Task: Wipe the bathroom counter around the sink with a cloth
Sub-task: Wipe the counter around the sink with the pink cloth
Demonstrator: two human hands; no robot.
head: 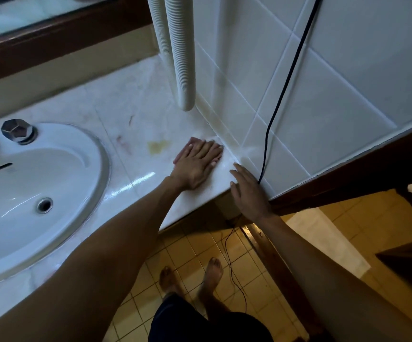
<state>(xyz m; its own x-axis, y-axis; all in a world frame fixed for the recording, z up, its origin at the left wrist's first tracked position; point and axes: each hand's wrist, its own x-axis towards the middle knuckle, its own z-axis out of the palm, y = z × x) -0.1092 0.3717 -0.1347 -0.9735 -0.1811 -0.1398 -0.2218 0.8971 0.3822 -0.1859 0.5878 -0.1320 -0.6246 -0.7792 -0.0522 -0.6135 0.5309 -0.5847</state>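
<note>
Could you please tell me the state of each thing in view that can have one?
Cloth: flat on the counter, under the left hand.
Left hand: fingers straight, pressing the cloth.
Right hand: open, resting on the counter's corner.
Counter: yellowish stain beside the cloth.
Sink: empty, drain unplugged.
Cable: hanging down the tiled wall.
Hoses: hanging, ends above the counter.

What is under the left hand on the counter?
A pinkish cloth lies flat under the left hand on the counter. Only its edges show beside the fingers; the hand covers the rest.
</note>
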